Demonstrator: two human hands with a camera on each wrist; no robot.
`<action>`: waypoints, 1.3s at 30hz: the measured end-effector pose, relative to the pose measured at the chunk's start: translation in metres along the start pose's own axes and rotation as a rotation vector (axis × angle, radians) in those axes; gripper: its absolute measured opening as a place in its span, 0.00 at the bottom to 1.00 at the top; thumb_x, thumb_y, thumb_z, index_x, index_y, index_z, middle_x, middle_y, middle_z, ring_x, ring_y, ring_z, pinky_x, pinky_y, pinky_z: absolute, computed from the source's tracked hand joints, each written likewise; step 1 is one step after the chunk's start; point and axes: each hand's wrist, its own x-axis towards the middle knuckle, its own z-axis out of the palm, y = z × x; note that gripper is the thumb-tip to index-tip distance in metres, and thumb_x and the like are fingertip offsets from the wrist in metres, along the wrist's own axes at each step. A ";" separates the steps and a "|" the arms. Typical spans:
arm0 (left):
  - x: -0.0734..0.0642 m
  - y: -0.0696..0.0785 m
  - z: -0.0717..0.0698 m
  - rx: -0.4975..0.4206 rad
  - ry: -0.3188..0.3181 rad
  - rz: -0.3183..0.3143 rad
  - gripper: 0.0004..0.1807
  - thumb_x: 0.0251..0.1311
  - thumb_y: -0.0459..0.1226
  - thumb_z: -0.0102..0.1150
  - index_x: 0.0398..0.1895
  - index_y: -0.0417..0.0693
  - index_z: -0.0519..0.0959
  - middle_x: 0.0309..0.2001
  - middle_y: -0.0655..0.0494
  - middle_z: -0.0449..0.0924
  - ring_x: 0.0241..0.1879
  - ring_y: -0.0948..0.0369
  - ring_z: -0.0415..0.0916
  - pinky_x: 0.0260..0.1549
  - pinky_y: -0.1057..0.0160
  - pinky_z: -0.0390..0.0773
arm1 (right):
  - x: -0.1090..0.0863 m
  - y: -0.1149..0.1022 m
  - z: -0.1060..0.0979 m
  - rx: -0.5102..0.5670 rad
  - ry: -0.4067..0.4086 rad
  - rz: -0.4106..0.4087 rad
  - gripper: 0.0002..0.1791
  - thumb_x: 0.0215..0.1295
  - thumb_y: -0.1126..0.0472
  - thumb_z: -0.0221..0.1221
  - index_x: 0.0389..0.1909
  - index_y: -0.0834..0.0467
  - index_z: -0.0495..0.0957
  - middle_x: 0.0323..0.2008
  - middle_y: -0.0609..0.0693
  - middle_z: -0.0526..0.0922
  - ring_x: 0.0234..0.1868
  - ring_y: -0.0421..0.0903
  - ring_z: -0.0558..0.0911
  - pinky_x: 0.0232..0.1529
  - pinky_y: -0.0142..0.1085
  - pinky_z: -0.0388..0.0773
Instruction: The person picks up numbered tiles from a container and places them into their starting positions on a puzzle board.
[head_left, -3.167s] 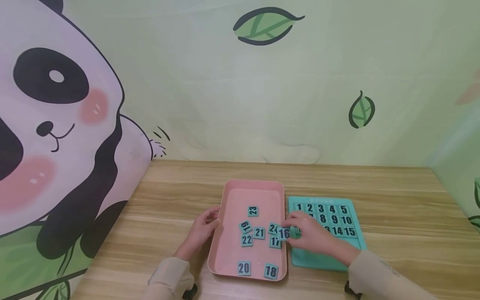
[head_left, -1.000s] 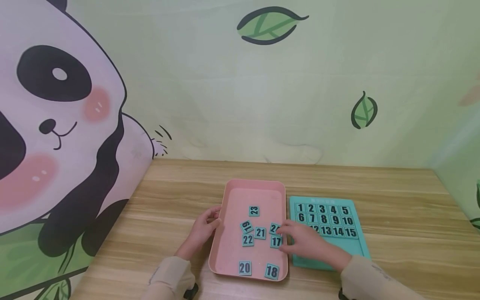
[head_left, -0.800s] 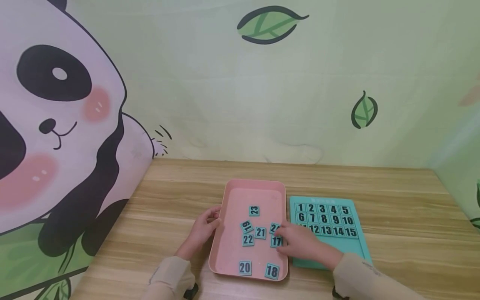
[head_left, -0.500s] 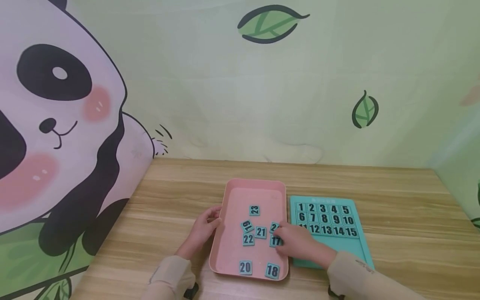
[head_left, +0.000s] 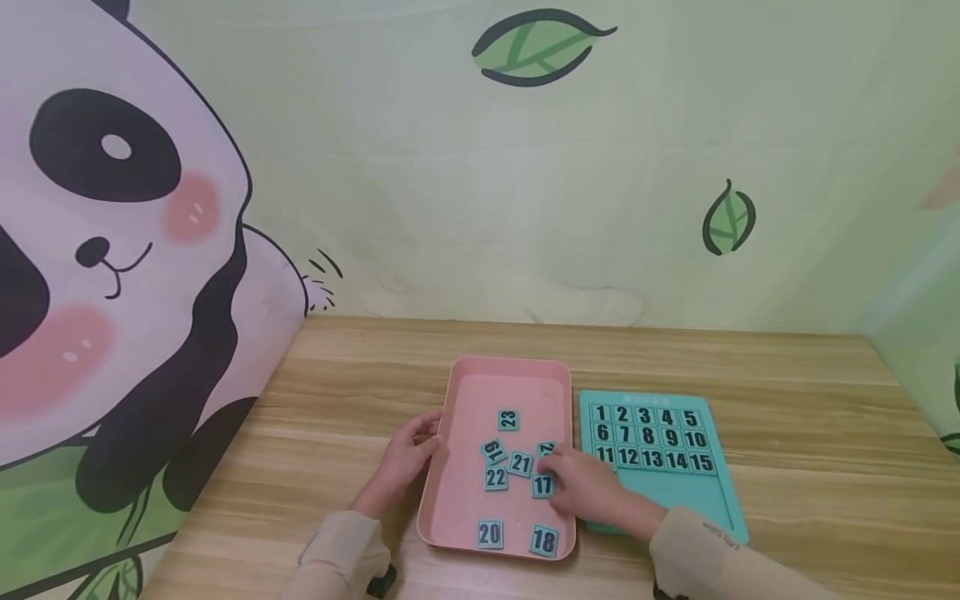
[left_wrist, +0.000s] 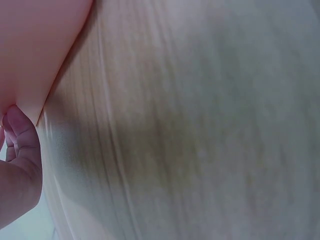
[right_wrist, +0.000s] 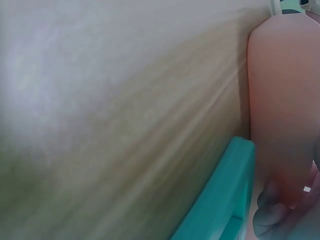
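Note:
My left hand (head_left: 408, 454) holds the left side of a pink tray (head_left: 472, 367). In the left wrist view its thumb (left_wrist: 20, 122) lies against the tray's outer wall; the other fingers are mostly hidden. Inside the tray, my right hand (head_left: 588, 487) pinches the number 17 tile (head_left: 542, 486) near the right wall. Beneath its fingers the number 24 tile (head_left: 548, 448) is partly covered. Right of the tray lies a teal number board (head_left: 682, 496), with tiles 1 to 15 in its upper rows. My right hand and wrist cover part of its left side.
Several more number tiles lie loose in the tray: 23 (head_left: 508, 420), 19 (head_left: 493, 452), 21 (head_left: 521, 464), 22 (head_left: 496, 477), 20 (head_left: 490, 534) and 18 (head_left: 543, 540). The wooden table (head_left: 360, 358) meets a printed wall (head_left: 420, 208) at the back.
The number 16 tile left the right hand after the earliest frame. My right hand returned to the tray and shifted the number 17 tile slightly left. My left hand stayed at the tray.

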 end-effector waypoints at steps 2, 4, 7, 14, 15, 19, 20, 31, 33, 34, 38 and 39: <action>0.000 0.000 0.000 -0.003 -0.003 -0.001 0.20 0.57 0.28 0.47 0.55 0.41 0.69 0.44 0.43 0.70 0.41 0.56 0.70 0.30 0.64 0.76 | 0.001 0.001 0.002 0.004 0.004 0.014 0.19 0.41 0.63 0.62 0.41 0.56 0.78 0.31 0.43 0.72 0.28 0.38 0.68 0.27 0.28 0.67; 0.000 0.001 0.000 -0.007 -0.004 0.000 0.20 0.57 0.28 0.47 0.55 0.41 0.69 0.45 0.42 0.70 0.41 0.56 0.70 0.30 0.64 0.76 | 0.002 0.001 0.003 0.012 0.010 0.020 0.19 0.41 0.63 0.62 0.41 0.56 0.78 0.31 0.43 0.72 0.28 0.38 0.68 0.27 0.28 0.67; 0.000 0.000 0.000 -0.010 -0.004 0.001 0.20 0.57 0.28 0.47 0.55 0.41 0.69 0.45 0.42 0.70 0.42 0.56 0.70 0.30 0.64 0.76 | 0.001 0.003 0.005 0.033 0.031 0.005 0.19 0.41 0.62 0.63 0.40 0.56 0.78 0.31 0.43 0.72 0.28 0.38 0.68 0.27 0.28 0.68; -0.001 0.000 -0.001 -0.017 -0.009 0.003 0.20 0.57 0.28 0.47 0.55 0.41 0.69 0.45 0.42 0.70 0.42 0.55 0.70 0.31 0.63 0.76 | -0.003 0.008 -0.002 0.200 0.084 -0.023 0.18 0.41 0.62 0.64 0.39 0.56 0.79 0.33 0.44 0.72 0.30 0.39 0.69 0.29 0.28 0.69; -0.001 0.000 -0.001 -0.017 -0.006 0.002 0.20 0.57 0.28 0.47 0.55 0.41 0.69 0.45 0.42 0.70 0.42 0.55 0.70 0.31 0.63 0.76 | -0.004 0.008 -0.005 0.229 0.089 -0.021 0.17 0.42 0.61 0.64 0.38 0.55 0.78 0.33 0.44 0.72 0.31 0.39 0.69 0.30 0.28 0.69; -0.001 0.000 0.000 -0.010 0.000 0.003 0.20 0.57 0.28 0.47 0.55 0.41 0.69 0.44 0.42 0.70 0.42 0.55 0.71 0.31 0.63 0.76 | -0.009 0.012 -0.014 0.293 0.118 -0.020 0.16 0.43 0.60 0.65 0.37 0.53 0.78 0.35 0.43 0.73 0.34 0.40 0.70 0.32 0.29 0.70; -0.001 0.001 0.000 -0.005 0.001 0.007 0.20 0.57 0.28 0.47 0.55 0.40 0.69 0.44 0.42 0.70 0.42 0.55 0.71 0.31 0.63 0.76 | -0.010 0.015 -0.016 0.291 0.125 -0.022 0.16 0.43 0.59 0.65 0.38 0.53 0.78 0.35 0.42 0.73 0.34 0.40 0.70 0.31 0.28 0.70; -0.001 0.000 0.001 -0.005 0.007 0.004 0.20 0.57 0.27 0.47 0.55 0.40 0.69 0.45 0.42 0.70 0.43 0.54 0.70 0.33 0.62 0.76 | -0.028 0.054 -0.039 0.241 0.192 0.006 0.18 0.45 0.61 0.64 0.41 0.53 0.77 0.37 0.44 0.75 0.27 0.40 0.68 0.24 0.27 0.67; -0.001 0.001 0.001 -0.007 0.006 -0.003 0.20 0.57 0.28 0.47 0.55 0.41 0.69 0.45 0.42 0.70 0.44 0.54 0.70 0.33 0.62 0.76 | -0.032 0.062 -0.041 0.228 0.198 0.024 0.18 0.45 0.61 0.64 0.41 0.53 0.77 0.38 0.44 0.74 0.26 0.40 0.67 0.23 0.27 0.67; -0.001 0.001 0.001 -0.005 0.004 -0.004 0.20 0.57 0.28 0.47 0.55 0.41 0.69 0.46 0.42 0.70 0.44 0.53 0.70 0.34 0.62 0.76 | -0.035 0.066 -0.042 0.225 0.203 0.023 0.19 0.45 0.62 0.64 0.42 0.54 0.77 0.38 0.45 0.75 0.26 0.39 0.67 0.24 0.27 0.67; -0.001 0.002 0.001 -0.007 -0.001 -0.010 0.20 0.57 0.28 0.47 0.55 0.41 0.69 0.46 0.42 0.70 0.44 0.53 0.70 0.34 0.62 0.76 | -0.043 0.080 -0.043 0.187 0.220 0.036 0.19 0.45 0.62 0.64 0.42 0.55 0.77 0.37 0.45 0.75 0.26 0.38 0.67 0.24 0.27 0.67; -0.001 0.002 0.001 -0.007 -0.001 -0.011 0.20 0.57 0.28 0.47 0.55 0.41 0.69 0.46 0.42 0.70 0.44 0.53 0.70 0.34 0.62 0.76 | -0.044 0.083 -0.043 0.174 0.224 0.042 0.19 0.45 0.62 0.64 0.42 0.56 0.77 0.37 0.45 0.75 0.26 0.37 0.67 0.24 0.26 0.67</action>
